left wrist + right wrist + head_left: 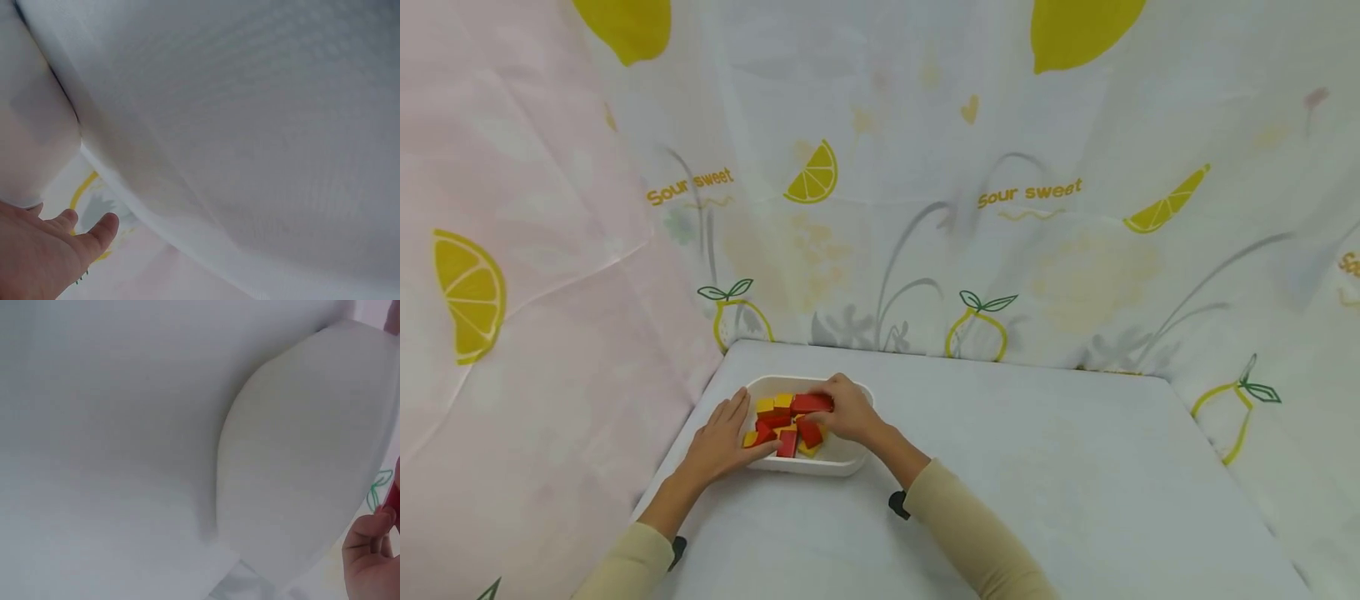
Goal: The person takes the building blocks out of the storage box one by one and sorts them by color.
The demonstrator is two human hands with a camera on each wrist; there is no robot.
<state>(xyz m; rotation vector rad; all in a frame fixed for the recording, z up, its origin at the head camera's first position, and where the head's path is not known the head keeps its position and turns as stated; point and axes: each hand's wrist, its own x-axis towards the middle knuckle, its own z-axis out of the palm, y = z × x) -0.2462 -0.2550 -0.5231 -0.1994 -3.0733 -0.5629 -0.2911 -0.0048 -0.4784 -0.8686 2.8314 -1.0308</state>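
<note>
A white tray [838, 468] holds several red and yellow blocks [765, 407] heaped together. My left hand [717, 446] rests at the tray's left side, fingers spread along the rim and thumb reaching over the front part beside a red block [787, 443]. In the left wrist view the fingers of that hand [75, 240] are extended. From the right, my right hand [848, 410] reaches into the tray and pinches a red block [812, 403] at the heap's back. The right wrist view shows its curled fingers [369, 534] at a red block [394, 499], partly cut off by the frame edge.
The tray stands near the left edge of a white-covered table [1000, 483]. A lemon-print curtain [880, 208] hangs behind the table and along both sides. In the right wrist view the tray's outer wall [294, 444] fills much of the picture.
</note>
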